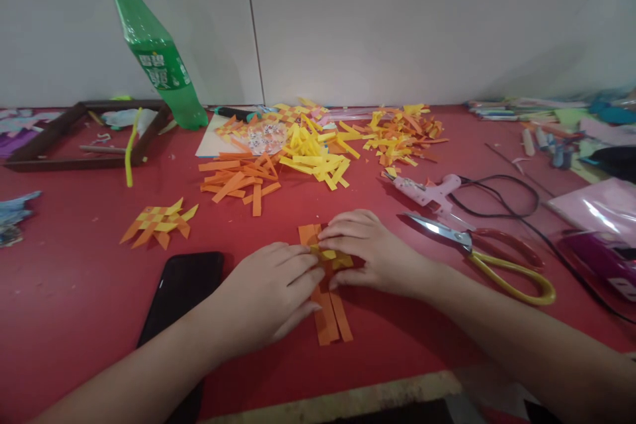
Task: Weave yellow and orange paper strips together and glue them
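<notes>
A: Where are the orange paper strips (325, 321)?

B: They lie flat on the counter (258, 377), in front of the person. Some yellow paper (342, 260) crosses their upper part, between the two hands.

A: And how are the hands?

B: The left hand (281, 285) has its fingers bent and close together, with the tips at the papers. The right hand (372, 252) is partly spread, the thumb apart from the fingers, with yellow paper in the gap. Whether either one really pinches the paper, I cannot tell.

A: How will such paper handle?

B: I judge it is very light and rather thin, easy to bend, crease or tear. A loose strip may slide on the smooth counter. It is better to press the crossing part with the fingertips, and to take each strip gently near its free end.

A: What is around?

B: To the left, a woven paper piece (161, 222) and a black phone (183, 285); to the right, scissors (467, 242) and a pink glue gun (422, 193). Farther back are an orange pile (238, 179) and a yellow pile (318, 159) of strips.
</notes>
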A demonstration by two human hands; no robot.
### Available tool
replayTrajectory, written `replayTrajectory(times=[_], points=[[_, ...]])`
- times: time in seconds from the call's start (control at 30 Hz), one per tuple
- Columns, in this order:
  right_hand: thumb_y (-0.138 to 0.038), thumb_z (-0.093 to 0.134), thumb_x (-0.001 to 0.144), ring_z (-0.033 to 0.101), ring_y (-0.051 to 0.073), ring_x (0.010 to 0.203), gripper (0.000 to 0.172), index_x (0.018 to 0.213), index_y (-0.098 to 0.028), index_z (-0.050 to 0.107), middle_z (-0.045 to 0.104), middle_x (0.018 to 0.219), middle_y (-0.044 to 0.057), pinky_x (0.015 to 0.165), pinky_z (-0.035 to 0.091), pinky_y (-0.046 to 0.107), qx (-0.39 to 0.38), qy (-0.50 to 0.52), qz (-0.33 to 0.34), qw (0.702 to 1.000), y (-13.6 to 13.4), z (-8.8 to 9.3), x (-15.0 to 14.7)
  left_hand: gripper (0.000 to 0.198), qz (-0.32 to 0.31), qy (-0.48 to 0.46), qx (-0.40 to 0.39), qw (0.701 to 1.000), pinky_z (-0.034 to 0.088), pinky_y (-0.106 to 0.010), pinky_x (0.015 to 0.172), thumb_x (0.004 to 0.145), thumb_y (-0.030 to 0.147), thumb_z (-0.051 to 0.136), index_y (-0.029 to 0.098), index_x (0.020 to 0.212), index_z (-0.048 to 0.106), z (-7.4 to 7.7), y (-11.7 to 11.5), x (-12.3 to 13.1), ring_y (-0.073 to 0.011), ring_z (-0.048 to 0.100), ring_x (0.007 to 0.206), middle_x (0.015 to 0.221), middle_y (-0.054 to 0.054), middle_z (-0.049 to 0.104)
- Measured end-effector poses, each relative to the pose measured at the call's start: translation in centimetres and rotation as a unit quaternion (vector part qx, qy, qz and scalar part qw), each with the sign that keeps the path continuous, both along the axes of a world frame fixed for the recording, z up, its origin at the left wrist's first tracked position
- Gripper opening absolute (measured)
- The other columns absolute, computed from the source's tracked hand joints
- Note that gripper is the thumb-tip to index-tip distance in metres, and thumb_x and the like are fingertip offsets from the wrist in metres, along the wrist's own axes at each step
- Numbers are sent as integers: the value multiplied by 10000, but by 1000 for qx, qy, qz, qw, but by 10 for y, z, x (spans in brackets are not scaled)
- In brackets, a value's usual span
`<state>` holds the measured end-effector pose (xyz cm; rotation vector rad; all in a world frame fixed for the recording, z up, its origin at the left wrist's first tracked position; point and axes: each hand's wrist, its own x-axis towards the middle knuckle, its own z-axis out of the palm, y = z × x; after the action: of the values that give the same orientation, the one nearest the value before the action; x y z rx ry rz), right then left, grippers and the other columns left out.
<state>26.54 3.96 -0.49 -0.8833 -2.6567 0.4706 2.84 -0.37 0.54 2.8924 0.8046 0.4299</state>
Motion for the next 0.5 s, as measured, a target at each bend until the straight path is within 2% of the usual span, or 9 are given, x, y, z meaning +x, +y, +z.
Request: replayTrajectory(times=[0.2, 0.37, 0.5], points=[[-508, 710, 791, 550, 241, 1102, 438, 1117, -217, 671, 684, 1149, 60, 985, 358, 424, 1, 0, -4, 1000, -1, 1, -1, 372, -2, 18, -3, 1000, 518, -440, 882, 870, 392, 637, 132, 1136, 625, 2, -1, 2, -288, 620, 1013, 1106, -129, 675], [-529, 722, 769, 560, 235, 1084, 459, 1101, -216, 677, 688, 1128, 61, 983, 356, 418, 10, 5, -3, 1000, -1, 1, -1, 456, 9, 31, -1, 999, 477, -459, 948, 841, 518, 642, 131, 1082, 650, 0, -2, 2, -295, 598, 1049, 1124, -134, 657], [-527, 737, 754, 568, 231, 1077, 467, 1100, -218, 679, 690, 1121, 61, 976, 365, 417, 10, 7, -3, 1000, -1, 1, -1, 489, 13, 31, -5, 999, 462, -450, 966, 817, 537, 663, 127, 1084, 648, 0, -3, 3, -296, 591, 1074, 1136, -143, 645]])
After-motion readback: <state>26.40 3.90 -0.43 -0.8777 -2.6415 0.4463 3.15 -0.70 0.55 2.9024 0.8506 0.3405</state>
